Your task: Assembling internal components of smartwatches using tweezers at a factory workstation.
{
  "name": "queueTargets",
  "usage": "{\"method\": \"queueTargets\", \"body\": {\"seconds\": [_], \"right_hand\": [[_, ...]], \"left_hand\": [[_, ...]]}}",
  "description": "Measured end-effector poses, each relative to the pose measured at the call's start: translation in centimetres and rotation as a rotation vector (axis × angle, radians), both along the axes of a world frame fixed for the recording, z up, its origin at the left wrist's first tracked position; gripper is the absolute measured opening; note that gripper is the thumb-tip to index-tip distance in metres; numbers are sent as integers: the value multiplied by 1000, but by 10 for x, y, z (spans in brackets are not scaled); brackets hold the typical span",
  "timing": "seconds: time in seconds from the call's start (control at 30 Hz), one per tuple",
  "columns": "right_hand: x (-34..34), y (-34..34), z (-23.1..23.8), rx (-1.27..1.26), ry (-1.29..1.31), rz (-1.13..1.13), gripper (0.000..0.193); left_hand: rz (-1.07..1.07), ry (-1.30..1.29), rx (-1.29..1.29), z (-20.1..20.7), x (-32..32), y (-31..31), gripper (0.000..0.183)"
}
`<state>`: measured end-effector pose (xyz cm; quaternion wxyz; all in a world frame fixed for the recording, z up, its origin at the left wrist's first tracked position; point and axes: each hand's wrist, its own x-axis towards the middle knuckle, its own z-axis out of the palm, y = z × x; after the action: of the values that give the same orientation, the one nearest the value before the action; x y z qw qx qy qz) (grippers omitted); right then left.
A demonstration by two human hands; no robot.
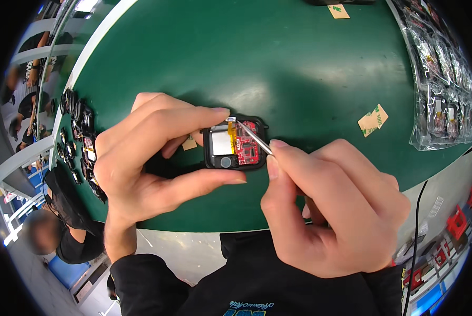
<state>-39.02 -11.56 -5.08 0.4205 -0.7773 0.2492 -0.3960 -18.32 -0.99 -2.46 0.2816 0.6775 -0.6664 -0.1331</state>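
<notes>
Between the thumb and fingers of my left hand [146,152] is a small black device housing [209,150], its open side facing up. Inside it lie a silver-white battery cell [221,142], a red circuit board [249,150], yellow tape along the cell's edge and a round dark part in a lower corner. Pinched in my right hand [336,205] are metal tweezers [256,138]. Their tip reaches the top edge of the housing, beside a small white piece [231,119] near my left index fingertip. Whether the tips grip that piece I cannot tell.
The green table [193,58] carries a row of black device parts [80,121] at left. Paper backing pieces [373,120] lie to the right and at the far edge. Clear plastic trays of device parts [441,89] stand at right. Another person [72,231] sits at lower left.
</notes>
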Motion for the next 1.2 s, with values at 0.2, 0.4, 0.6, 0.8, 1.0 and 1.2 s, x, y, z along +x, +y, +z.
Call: {"method": "queueTargets", "body": {"seconds": [0.2,0.4,0.6,0.8,1.0,1.2], "right_hand": [[-9,-5,-4,-67,84,80,32],[-9,-9,-4,-49,78,86,29],[-10,-12,-2,-27,85,98,27],[-14,-27,9,-3,98,175,29],[-19,-44,9,-136,147,261,34],[-13,-42,3,-198,94,264,33]], "left_hand": [[-32,-3,12,0,3,1,76],[-33,8,27,0,4,1,75],[-54,6,59,5,4,-3,74],[-92,53,56,6,14,-3,77],[-90,127,50,5,15,-3,77],[-97,151,104,10,16,-6,71]]}}
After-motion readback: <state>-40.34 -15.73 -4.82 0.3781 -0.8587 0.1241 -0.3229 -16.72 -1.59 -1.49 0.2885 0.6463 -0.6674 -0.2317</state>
